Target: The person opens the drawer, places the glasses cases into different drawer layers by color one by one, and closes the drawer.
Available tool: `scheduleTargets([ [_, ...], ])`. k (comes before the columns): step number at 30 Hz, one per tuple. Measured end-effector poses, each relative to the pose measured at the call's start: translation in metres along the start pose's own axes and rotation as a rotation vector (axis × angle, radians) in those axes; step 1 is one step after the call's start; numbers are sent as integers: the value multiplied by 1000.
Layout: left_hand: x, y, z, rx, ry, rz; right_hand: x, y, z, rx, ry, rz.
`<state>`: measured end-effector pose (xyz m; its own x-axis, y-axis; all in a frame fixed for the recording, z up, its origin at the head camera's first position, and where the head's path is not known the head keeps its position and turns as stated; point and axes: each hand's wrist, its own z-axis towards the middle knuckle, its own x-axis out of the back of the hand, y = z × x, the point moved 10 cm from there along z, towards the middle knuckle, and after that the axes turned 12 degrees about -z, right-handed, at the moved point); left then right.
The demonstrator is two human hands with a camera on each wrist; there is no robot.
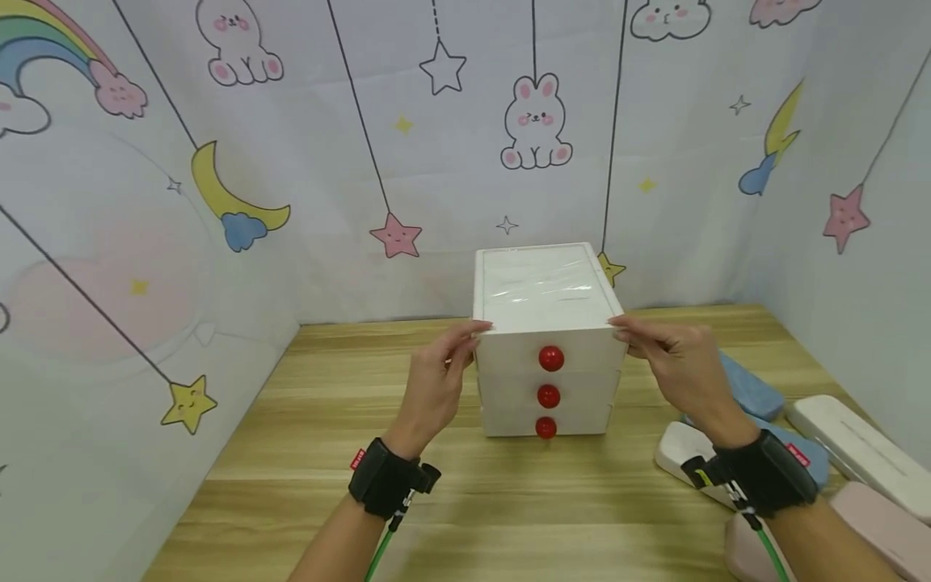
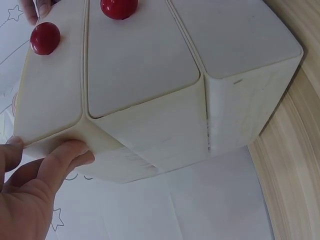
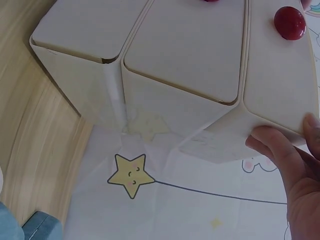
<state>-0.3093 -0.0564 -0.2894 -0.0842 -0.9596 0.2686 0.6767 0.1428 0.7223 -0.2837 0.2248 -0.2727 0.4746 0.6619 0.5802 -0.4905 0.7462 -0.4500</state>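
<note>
A small white drawer unit [image 1: 549, 283] stands upright on the wooden table, its three stacked drawers closed. Each drawer front carries one round red knob [image 1: 551, 358]. At the unit's upper left front corner my left hand [image 1: 432, 384] pinches the edge, and the left wrist view shows its fingers [image 2: 62, 157] against the side. The opposite upper corner is gripped by my right hand [image 1: 684, 368], with fingers [image 3: 280, 147] along the side wall and the thumb near the front edge. Clear shiny film seems to cover the top.
Right of the unit lie several rounded cases: blue ones [image 1: 752, 390], a long white one [image 1: 861, 449], a shorter white one [image 1: 684, 451] partly behind my wrist, and pink ones [image 1: 883, 525]. Printed cloth [image 1: 451, 162] hangs behind the wooden table [image 1: 349, 388] and along both sides.
</note>
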Motion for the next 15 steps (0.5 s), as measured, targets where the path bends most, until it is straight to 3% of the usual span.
scheduleTargets([
  [12, -10, 5, 0, -1, 25, 101, 5, 1, -1, 48, 32, -49],
  [15, -13, 16, -1, -48, 58, 184, 8, -1, -3, 73, 56, -63],
])
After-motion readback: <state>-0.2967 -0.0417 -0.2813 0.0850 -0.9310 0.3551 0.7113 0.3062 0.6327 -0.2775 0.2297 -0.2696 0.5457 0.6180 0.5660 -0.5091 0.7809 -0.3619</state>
